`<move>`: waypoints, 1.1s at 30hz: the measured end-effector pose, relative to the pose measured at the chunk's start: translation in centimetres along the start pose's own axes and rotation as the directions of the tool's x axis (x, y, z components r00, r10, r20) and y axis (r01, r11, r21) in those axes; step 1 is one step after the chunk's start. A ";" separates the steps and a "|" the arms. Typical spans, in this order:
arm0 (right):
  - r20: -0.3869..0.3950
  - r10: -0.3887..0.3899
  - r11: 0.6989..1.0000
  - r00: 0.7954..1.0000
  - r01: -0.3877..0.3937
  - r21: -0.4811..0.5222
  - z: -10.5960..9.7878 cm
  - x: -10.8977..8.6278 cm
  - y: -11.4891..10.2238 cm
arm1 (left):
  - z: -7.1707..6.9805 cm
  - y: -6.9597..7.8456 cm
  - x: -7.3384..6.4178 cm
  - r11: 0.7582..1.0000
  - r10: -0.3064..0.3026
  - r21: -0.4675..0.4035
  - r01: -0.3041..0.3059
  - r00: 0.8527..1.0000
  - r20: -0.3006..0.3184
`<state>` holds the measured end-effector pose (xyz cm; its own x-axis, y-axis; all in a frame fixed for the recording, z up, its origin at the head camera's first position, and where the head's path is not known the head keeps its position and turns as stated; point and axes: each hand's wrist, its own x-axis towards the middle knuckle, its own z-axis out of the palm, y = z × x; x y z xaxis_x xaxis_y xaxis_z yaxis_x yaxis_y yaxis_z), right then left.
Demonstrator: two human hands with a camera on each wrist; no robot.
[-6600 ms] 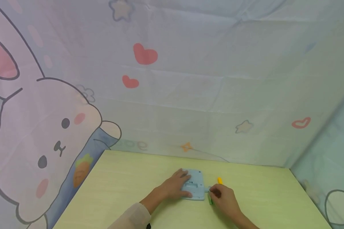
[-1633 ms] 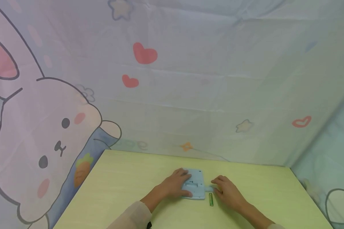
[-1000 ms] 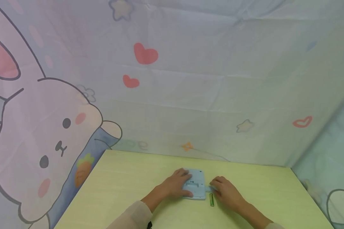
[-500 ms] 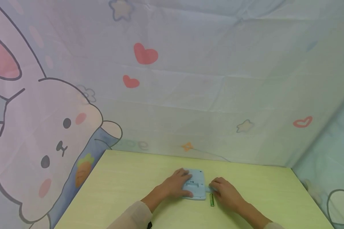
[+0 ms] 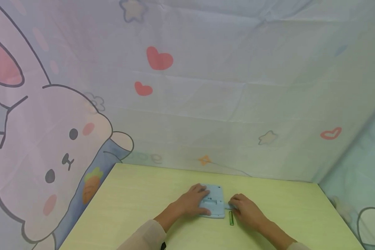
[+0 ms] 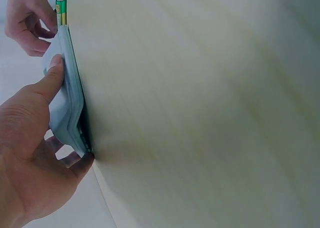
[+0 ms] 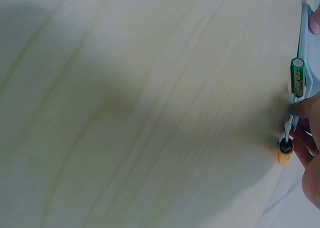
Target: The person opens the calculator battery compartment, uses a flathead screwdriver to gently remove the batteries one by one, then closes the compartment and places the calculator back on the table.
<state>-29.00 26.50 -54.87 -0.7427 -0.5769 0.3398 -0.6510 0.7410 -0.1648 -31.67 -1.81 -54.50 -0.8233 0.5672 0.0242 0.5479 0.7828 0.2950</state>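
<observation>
A light blue device, probably a calculator [image 5: 217, 198], lies back side up on the table, its battery recess facing up. My left hand [image 5: 190, 203] spans its left part and holds it; in the left wrist view, the thumb lies on its surface and the other fingers reach its edge. My right hand [image 5: 247, 210] pinches a small light blue piece, seemingly the battery cover [image 5: 227, 206], at the calculator's right edge. The fingers hide much of it. A green battery [image 5: 231, 218] lies just nearer than that piece, touched by neither hand.
Beside my right fingers in the right wrist view lies a screwdriver [image 7: 284, 158] with an orange handle, black collar and metal shaft; the hand hides it in the head view. The pale yellow table [image 5: 150, 180] meets a printed cloth backdrop [image 5: 190, 121] behind.
Since the oldest frame, the yellow handle has gone out of sight behind my right hand, and the battery shows clear of the fingers. My right fingers have drawn together on the blue piece.
</observation>
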 end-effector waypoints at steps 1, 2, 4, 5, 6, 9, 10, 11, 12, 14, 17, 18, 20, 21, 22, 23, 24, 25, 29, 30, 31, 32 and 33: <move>0.004 0.002 1.000 1.000 -0.002 0.000 0.0 0.0 0.0 | 0.0 0.0 0.0 1.000 -0.001 0.000 0.001 1.000 0.000; 0.008 0.004 1.000 1.000 -0.004 0.001 0.0 0.0 0.1 | 0.0 0.0 0.0 1.000 -0.002 0.000 0.002 1.000 -0.001; 0.010 0.007 1.000 1.000 -0.007 0.001 0.1 0.1 0.1 | -0.1 0.1 0.0 1.000 -0.004 -0.005 0.004 1.000 -0.003; 0.010 0.008 1.000 1.000 -0.008 0.001 0.2 0.1 0.2 | -0.1 0.1 -0.1 1.000 -0.004 -0.006 0.004 1.000 -0.003; 0.009 0.006 1.000 1.000 -0.006 0.002 0.2 0.1 0.2 | -0.1 0.1 -0.1 1.000 -0.007 -0.008 0.007 1.000 -0.001; -0.001 0.002 1.000 1.000 -0.002 0.005 0.3 0.1 0.3 | -0.2 0.2 -0.1 1.000 -0.010 -0.016 0.010 1.000 0.000; -0.004 0.002 1.000 1.000 -0.002 0.007 0.3 0.1 0.3 | -0.2 0.2 -0.2 1.000 -0.011 -0.016 0.011 1.000 0.001; -0.005 0.002 1.000 1.000 -0.002 0.007 0.4 0.2 0.3 | -0.2 0.3 -0.2 1.000 -0.013 -0.017 0.013 1.000 0.003; -0.007 0.004 1.000 1.000 -0.004 0.010 0.4 0.2 0.3 | -0.3 0.3 -0.2 1.000 -0.014 -0.017 0.014 1.000 0.004; -0.007 0.011 1.000 1.000 -0.011 0.010 0.4 0.2 0.3 | -0.3 0.3 -0.3 1.000 -0.013 -0.018 0.013 1.000 0.000; 0.003 0.029 0.999 1.000 -0.029 0.018 0.3 0.4 0.4 | -0.3 0.3 -0.3 1.000 -0.013 -0.013 0.013 1.000 -0.001; 0.008 0.037 0.999 0.999 -0.037 0.022 0.3 0.4 0.4 | -0.3 0.3 -0.3 1.000 -0.013 -0.012 0.013 1.000 -0.002; 0.019 0.051 0.998 0.999 -0.052 0.028 0.3 0.5 0.5 | -0.2 0.3 -0.3 1.000 -0.014 -0.011 0.014 1.000 0.000; 0.026 0.059 0.998 0.998 -0.060 0.032 0.3 0.5 0.6 | -0.2 0.3 -0.3 1.000 -0.014 -0.011 0.014 1.000 0.002; 0.032 0.066 0.997 0.997 -0.067 0.034 0.2 0.5 0.6 | -0.2 0.3 -0.2 1.000 -0.016 -0.011 0.016 1.000 0.004; 0.038 0.073 0.997 0.997 -0.074 0.038 0.2 0.5 0.7 | -0.2 0.3 -0.2 1.000 -0.016 -0.010 0.016 1.000 0.004; 0.043 0.078 0.996 0.996 -0.080 0.040 0.1 0.5 0.7 | -0.2 0.3 -0.2 1.000 -0.018 -0.010 0.018 1.000 0.003; 0.047 0.081 0.996 0.996 -0.083 0.042 0.1 0.5 0.7 | -0.2 0.4 -0.2 1.000 -0.019 -0.010 0.019 1.000 0.003; 0.043 0.085 0.995 0.995 -0.087 0.052 -0.3 0.6 0.6 | -0.3 0.4 -0.2 1.000 -0.025 -0.015 0.025 1.000 0.002; 0.039 0.084 0.995 0.996 -0.086 0.055 -0.4 0.6 0.6 | -0.3 0.4 -0.2 1.000 -0.026 -0.016 0.026 1.000 0.004; 0.034 0.082 0.995 0.996 -0.084 0.056 -0.4 0.6 0.6 | -0.3 0.4 -0.2 0.999 -0.027 -0.017 0.027 1.000 0.005; 0.028 0.079 0.995 0.996 -0.081 0.054 -0.4 0.6 0.7 | -0.3 0.4 -0.2 0.999 -0.028 -0.018 0.028 1.000 0.008; 0.024 0.077 0.996 0.997 -0.078 0.050 -0.4 0.6 0.7 | -0.3 0.4 -0.2 0.999 -0.027 -0.018 0.027 1.000 0.009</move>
<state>-29.83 26.86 -54.44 -0.7939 -0.5264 0.3043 -0.5984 0.7653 -0.2372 -31.32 -1.68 -54.11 -0.8363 0.5482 0.0082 0.5229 0.7931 0.3124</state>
